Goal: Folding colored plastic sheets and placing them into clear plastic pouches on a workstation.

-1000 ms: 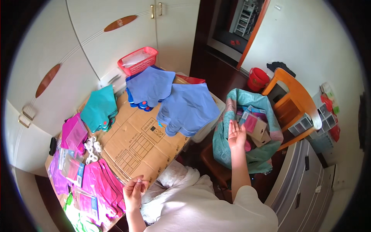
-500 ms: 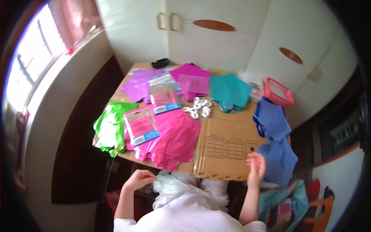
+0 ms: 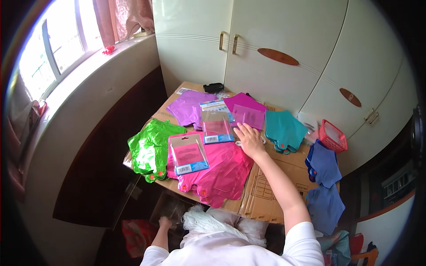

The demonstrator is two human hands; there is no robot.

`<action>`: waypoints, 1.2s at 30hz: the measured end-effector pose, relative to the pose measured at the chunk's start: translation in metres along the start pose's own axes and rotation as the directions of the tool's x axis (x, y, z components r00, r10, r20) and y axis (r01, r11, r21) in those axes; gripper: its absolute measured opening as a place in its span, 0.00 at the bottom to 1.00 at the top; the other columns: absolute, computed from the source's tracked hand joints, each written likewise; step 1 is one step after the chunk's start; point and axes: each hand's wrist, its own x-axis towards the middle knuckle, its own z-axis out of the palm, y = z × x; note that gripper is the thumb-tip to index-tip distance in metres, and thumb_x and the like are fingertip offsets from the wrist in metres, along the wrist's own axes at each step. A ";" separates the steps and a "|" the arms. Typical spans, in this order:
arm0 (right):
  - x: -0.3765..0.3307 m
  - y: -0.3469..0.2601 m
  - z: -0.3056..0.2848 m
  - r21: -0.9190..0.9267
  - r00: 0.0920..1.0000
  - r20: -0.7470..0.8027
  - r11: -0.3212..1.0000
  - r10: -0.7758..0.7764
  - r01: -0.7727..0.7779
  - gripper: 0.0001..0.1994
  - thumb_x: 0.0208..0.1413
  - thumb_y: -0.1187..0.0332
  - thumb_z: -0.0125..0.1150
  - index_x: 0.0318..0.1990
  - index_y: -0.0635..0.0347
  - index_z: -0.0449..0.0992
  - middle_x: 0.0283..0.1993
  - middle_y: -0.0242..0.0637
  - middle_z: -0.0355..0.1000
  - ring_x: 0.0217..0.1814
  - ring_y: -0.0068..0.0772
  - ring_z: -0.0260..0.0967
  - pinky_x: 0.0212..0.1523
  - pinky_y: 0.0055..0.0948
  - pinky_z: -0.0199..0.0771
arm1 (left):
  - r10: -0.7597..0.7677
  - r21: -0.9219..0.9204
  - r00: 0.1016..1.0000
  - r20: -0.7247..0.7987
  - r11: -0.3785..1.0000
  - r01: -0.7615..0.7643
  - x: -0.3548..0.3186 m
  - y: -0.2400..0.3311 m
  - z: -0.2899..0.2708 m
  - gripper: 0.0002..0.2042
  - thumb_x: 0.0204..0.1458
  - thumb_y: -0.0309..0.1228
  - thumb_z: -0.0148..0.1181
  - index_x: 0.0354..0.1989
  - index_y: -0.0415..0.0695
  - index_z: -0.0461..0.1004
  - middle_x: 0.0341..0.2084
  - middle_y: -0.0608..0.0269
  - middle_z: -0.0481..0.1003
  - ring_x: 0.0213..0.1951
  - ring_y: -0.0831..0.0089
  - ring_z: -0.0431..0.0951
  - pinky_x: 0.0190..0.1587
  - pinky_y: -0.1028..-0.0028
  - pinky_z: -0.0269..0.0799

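My right hand (image 3: 249,138) reaches over the middle of the table, palm down with fingers stretched out. It covers most of a small group of white loops (image 3: 238,143); whether it touches them is hidden. Just beyond its fingertips lies a clear plastic packet (image 3: 249,116) on magenta foil pieces (image 3: 241,101). Two flat clear packets with blue bottom edges, a nearer one (image 3: 190,155) and a farther one (image 3: 217,127), lie on or beside hot-pink foil pieces (image 3: 222,177). Below the table's front edge, my left hand (image 3: 165,222) is beside clear plastic (image 3: 171,210); its fingers are hidden. White stringy material (image 3: 199,224) lies on my lap.
Green (image 3: 148,142), lilac (image 3: 188,105), teal (image 3: 284,128) and blue (image 3: 324,164) foil stacks lie around the table. Flattened cardboard (image 3: 262,190) covers its front right. A red basket (image 3: 333,136) stands at the right, a black object (image 3: 213,88) at the back. White cabinets (image 3: 275,26) rise behind.
My right hand has moved from the table's front right, forward and left over the white loops. My left hand has dropped lower, away from the white stringy material. The view has shifted.
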 end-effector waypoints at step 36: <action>-0.055 -0.130 -0.119 0.119 0.716 -0.614 0.858 -0.332 0.500 0.07 0.52 0.64 0.60 0.39 0.42 0.75 0.42 0.17 0.72 0.46 0.21 0.68 0.54 0.29 0.65 | 0.477 -0.785 0.867 0.140 -0.480 0.391 -0.109 0.228 -0.349 0.16 0.57 0.21 0.49 0.54 0.36 0.68 0.37 0.57 0.77 0.35 0.73 0.80 0.35 0.70 0.81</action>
